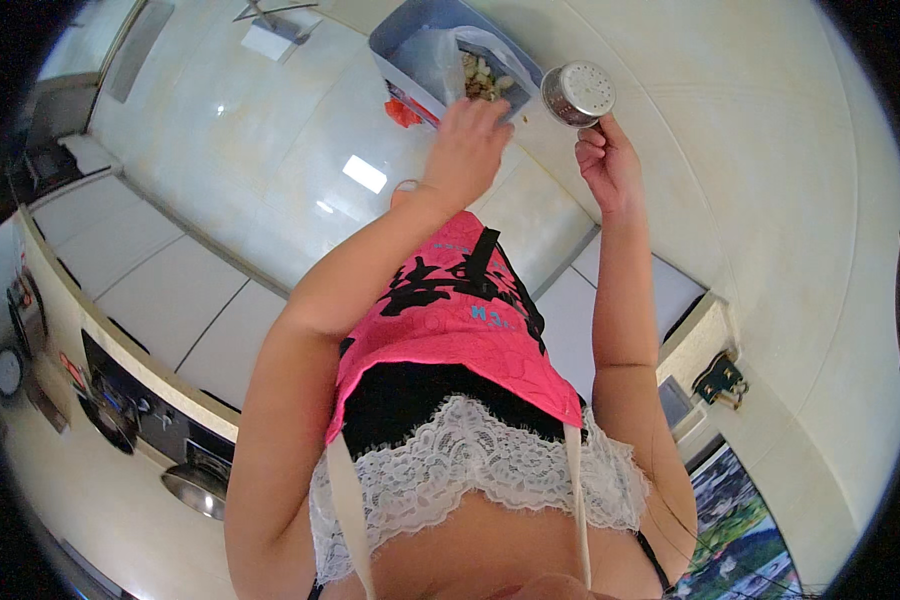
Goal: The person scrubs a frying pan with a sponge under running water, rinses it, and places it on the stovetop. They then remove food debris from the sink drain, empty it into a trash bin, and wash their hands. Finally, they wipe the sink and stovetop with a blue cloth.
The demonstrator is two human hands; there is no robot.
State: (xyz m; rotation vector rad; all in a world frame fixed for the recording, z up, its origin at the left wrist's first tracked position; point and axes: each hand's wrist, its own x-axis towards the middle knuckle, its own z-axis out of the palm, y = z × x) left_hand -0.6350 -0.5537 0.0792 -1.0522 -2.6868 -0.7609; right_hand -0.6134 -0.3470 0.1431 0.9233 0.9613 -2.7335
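My right hand (608, 163) grips a round stainless-steel sink strainer basket (579, 93) by its lower edge. Its perforated end faces up towards me, beside the right side of a grey waste bin (397, 31). My left hand (471, 146) is over the near edge of the bin, back of the hand up. Its fingers are slightly apart and I see nothing in them; the palm is hidden. A clear plastic bag (441, 64) lines the bin. Inside lie food scraps (481, 79), pale and brown pieces.
A red scrap (403, 113) is beside the bin on the shiny tiled floor (270, 161). At the left, a counter (187, 390) carries a wok (195, 484) and stove. White cabinets (195, 292) run beneath it. The pink apron (450, 330) hangs below my arms.
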